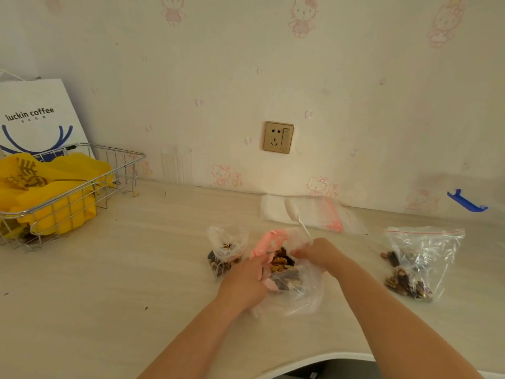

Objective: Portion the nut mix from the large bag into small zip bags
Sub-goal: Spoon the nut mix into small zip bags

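A pale wood-grain table met a cream wall papered with faint pink cartoon cats — a gold wall socket sat low at centre, the light soft and even.

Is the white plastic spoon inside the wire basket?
No, the white plastic spoon sticks up from the right hand.

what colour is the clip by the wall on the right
Blue clip, seen in the head view.
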